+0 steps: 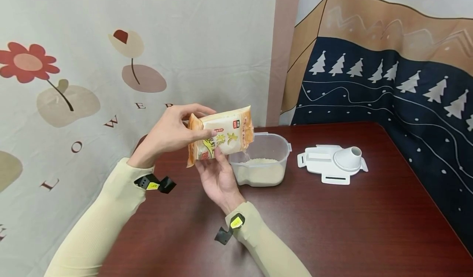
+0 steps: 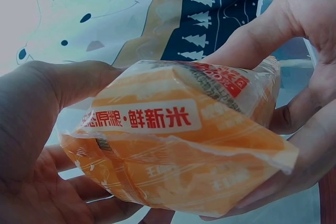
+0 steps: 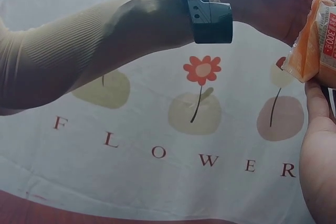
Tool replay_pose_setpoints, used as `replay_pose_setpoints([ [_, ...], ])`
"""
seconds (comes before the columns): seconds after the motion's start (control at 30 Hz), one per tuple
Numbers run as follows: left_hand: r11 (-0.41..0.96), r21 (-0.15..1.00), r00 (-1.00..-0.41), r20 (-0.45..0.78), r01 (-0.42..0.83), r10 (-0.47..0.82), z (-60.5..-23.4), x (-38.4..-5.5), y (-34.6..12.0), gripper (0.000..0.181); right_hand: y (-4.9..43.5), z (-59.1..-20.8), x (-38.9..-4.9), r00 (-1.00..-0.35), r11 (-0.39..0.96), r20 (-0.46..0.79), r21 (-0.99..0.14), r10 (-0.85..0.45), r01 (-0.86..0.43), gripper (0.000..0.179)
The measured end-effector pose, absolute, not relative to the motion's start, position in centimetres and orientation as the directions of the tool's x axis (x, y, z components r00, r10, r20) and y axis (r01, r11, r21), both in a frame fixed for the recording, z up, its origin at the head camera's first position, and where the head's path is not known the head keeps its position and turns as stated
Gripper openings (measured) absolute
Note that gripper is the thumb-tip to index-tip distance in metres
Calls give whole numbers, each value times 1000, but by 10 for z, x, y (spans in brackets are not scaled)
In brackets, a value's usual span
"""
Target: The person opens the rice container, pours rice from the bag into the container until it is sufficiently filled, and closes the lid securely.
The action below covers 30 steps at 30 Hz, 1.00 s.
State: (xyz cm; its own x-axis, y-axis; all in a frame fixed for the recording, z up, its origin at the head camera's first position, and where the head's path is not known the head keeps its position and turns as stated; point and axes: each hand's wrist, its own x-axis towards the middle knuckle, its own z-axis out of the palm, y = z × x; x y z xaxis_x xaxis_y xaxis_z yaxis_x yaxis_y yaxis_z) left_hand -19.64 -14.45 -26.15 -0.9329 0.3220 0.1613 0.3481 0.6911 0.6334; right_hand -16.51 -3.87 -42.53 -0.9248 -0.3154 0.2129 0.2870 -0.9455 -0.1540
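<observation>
Both hands hold a small orange and white bag of rice (image 1: 226, 134) aloft, its right end tipped over a clear plastic container (image 1: 260, 170). My left hand (image 1: 173, 131) grips the bag from above and behind, thumb across its printed front. From below, my right hand (image 1: 221, 180) supports it with the thumb on the front. White rice (image 1: 264, 174) fills the lower part of the container, and a faint pale streak hangs beneath the bag's right end. In the left wrist view, the bag's folded orange end (image 2: 173, 140) faces the camera. The bag's far side is hidden in the head view.
A white lid with a round spout (image 1: 338, 162) lies right of the container on the dark red-brown table (image 1: 332, 227). Printed cloths hang behind: a pale flower one (image 1: 207, 42) and a navy one with trees (image 1: 351, 92).
</observation>
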Motion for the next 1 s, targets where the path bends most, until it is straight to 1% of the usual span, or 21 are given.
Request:
replay_pose_setpoints([
  [0.33,681,650,-937,168,338,306,-262,-195,-144,37,-39,-426,-165,-927,-945,206,-156,-314,286,51],
  [0.77,679,650,-937,174,341,303,-263,-196,-143,37,-38,-424,-163,-931,-948,201,-164,-304,274,46],
  [1.0,670,655,-934,184,350,308,-264,-197,-144,37,-38,-424,-163,-928,-946,207,-166,-311,280,50],
])
